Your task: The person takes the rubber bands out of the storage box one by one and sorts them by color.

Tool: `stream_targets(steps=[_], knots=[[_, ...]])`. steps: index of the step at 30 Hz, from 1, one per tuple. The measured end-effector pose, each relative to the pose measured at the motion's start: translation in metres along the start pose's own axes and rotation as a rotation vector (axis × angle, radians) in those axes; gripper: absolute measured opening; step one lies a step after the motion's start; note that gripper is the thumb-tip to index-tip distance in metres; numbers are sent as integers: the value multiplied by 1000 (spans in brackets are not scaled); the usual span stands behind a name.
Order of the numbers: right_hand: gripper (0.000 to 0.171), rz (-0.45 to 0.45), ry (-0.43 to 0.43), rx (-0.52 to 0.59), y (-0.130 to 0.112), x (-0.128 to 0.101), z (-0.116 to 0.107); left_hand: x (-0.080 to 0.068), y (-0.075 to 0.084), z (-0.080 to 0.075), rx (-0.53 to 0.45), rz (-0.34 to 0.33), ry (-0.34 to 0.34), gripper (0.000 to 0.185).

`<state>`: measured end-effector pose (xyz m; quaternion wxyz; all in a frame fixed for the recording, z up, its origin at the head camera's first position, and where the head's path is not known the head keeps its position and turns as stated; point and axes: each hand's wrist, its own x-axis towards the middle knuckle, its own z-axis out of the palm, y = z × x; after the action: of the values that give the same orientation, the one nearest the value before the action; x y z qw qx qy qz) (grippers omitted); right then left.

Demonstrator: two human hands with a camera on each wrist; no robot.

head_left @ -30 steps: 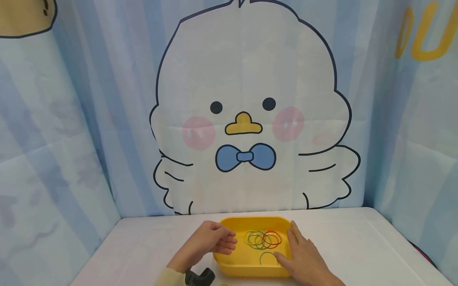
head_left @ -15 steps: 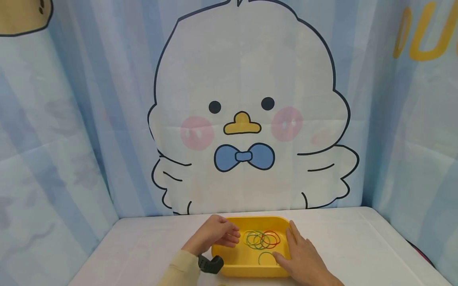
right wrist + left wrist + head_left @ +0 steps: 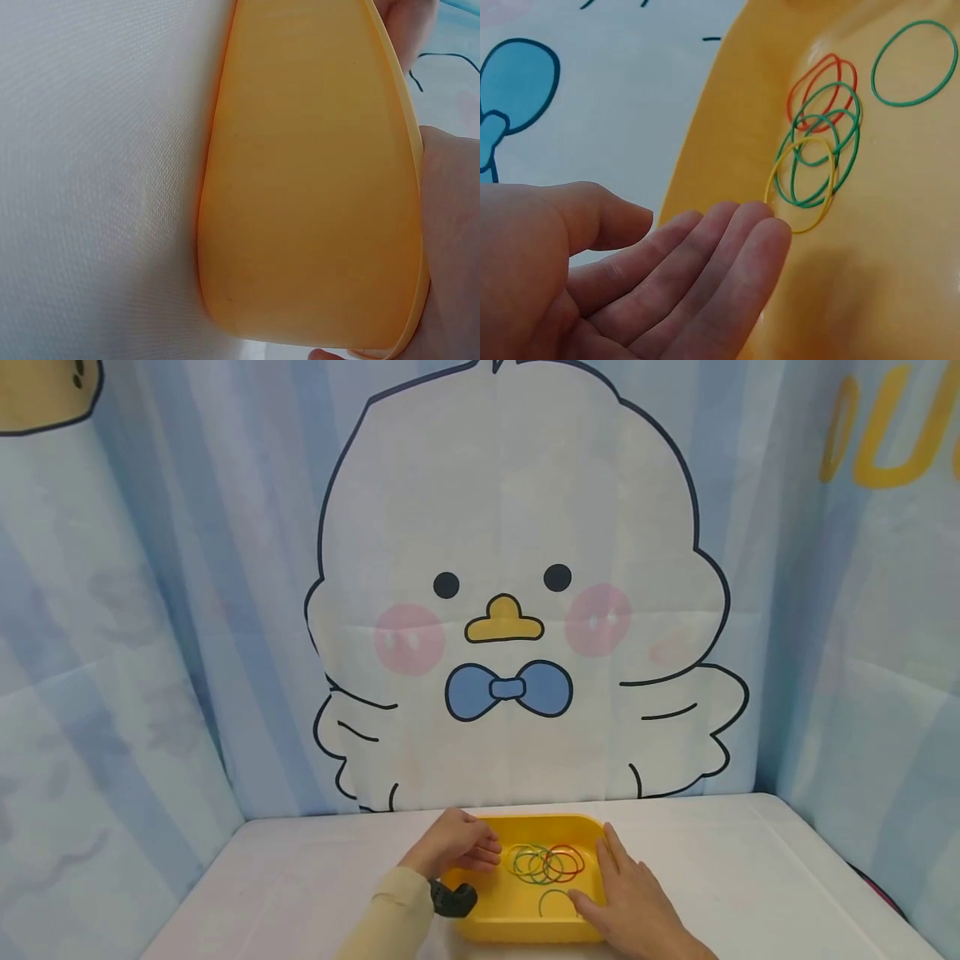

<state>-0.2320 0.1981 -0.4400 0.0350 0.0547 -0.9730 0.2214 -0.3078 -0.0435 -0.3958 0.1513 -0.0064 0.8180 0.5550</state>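
A shallow yellow plastic tray (image 3: 525, 930) stands on the table. Inside it several rubber bands (image 3: 546, 865) overlap in a cluster: green, red and one yellow. A lone green rubber band (image 3: 915, 105) lies apart from them, partly behind the right thumb in the head view. My left hand (image 3: 457, 846) hovers over the tray's left side, thumb up and fingers loosely extended, holding nothing; its fingertips overlap the yellow band in the left wrist view. My right hand (image 3: 636, 902) rests on the tray's right rim, fingers straight along the edge and thumb over the inside.
A white cloth covers the table (image 3: 315, 877). Behind it hangs a curtain (image 3: 510, 752) printed with a cartoon bird, with more curtain at both sides. A black strap device (image 3: 453, 900) sits at the left wrist. A dark cord (image 3: 877, 893) runs along the right edge.
My left hand has moved away from me and slightly right, further over the tray's left side. The right hand stays on the rim. The head view has turned slightly right.
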Motion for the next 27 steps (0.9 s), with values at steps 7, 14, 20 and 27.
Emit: stream_targets(steps=[7, 14, 20, 27], knots=[[94, -3, -1, -1, -1, 0, -1, 6, 3, 10, 44, -7, 65, 18], [93, -6, 7, -5, -1, 0, -1, 12, 3, 16, 51, -32, 101, 15], [94, -1, 2, -3, 0, 0, -1, 17, 1, 20, 66, -50, 143, 11], [95, 15, -8, -1, -1, 0, -1, 18, 1, 24, 101, -63, 173, 13]])
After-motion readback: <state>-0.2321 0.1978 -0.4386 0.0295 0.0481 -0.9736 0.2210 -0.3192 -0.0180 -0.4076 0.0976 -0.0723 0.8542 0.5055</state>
